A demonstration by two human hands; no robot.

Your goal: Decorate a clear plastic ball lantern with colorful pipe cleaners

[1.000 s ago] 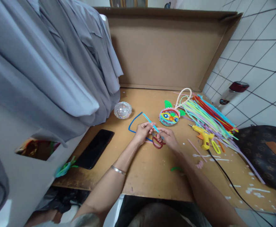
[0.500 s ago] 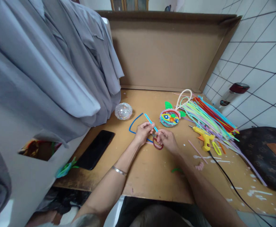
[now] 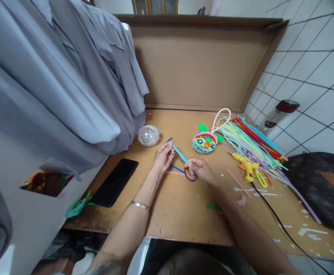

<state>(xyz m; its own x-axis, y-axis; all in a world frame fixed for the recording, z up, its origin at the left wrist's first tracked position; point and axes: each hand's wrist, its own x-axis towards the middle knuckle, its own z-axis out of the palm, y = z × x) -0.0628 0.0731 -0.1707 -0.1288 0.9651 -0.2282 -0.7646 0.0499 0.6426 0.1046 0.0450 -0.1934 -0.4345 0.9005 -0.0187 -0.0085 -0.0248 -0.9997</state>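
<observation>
A light blue pipe cleaner [image 3: 180, 153] stretches between my two hands above the table. The fingertips of my left hand [image 3: 163, 156] pinch its far end, and my right hand [image 3: 199, 168] pinches the near end. Red-handled scissors [image 3: 190, 174] show right by my right fingers; whether they lie on the table or touch the hand I cannot tell. A dark blue pipe cleaner [image 3: 177, 168] lies bent under my hands, partly hidden by the left one. Beyond them sit a clear faceted ball [image 3: 148, 135] and a decorated ball [image 3: 203, 143] with eyes, green leaf shapes and a cream loop.
Many coloured pipe cleaners [image 3: 251, 139] are heaped at the back right. A yellow glue gun [image 3: 248, 168] with a black cord lies before them, beside a dark bag [image 3: 317, 191]. A black phone [image 3: 115, 182] lies left, under hanging grey cloth [image 3: 98, 76]. Cardboard [image 3: 201, 65] stands behind.
My left hand has slid up and left along the light blue pipe cleaner to its far end, widening the gap between my hands. My right hand has barely moved.
</observation>
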